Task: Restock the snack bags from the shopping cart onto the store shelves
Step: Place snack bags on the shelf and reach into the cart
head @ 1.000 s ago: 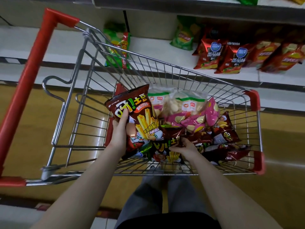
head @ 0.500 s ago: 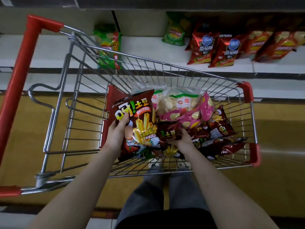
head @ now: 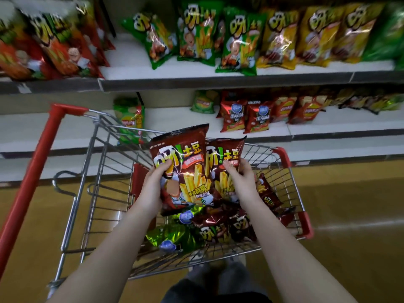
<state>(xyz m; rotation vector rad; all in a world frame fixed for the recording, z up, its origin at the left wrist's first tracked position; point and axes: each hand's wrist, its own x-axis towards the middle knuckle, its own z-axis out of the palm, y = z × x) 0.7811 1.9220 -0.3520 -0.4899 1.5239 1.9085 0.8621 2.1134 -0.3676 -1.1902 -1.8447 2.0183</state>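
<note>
Head view: one wide-angle frame, blurred toward the upper corners.
Left hand (head: 153,184): grasping a dark red snack bag (head: 185,158) by its left edge, thumb on the front; the bag is upright above the cart basket.
Right hand (head: 242,180): grasping a second dark red bag (head: 225,152) by its right edge; its left edge is tucked behind the first bag.
Held bag print: large "呀!土豆" in yellow and white over a picture of fries; "酥脆" is legible below, the finer text is not.
Shopping cart (head: 109,171): wire basket with red corner guards and a red handle (head: 32,178), standing on the floor just before the shelves.
Cart contents: more dark red bags (head: 218,230) of the same print and a green foil bag (head: 172,235).
Upper shelf (head: 196,82): same "呀" mark on green bags (head: 196,33), yellow bags (head: 317,33) and red bags (head: 54,44).
Lower shelf (head: 328,125): red chip bags (head: 255,117) reading "番茄味"; a green chip bag (head: 131,119) stands behind the cart, logo lettering too blurred to read.
</note>
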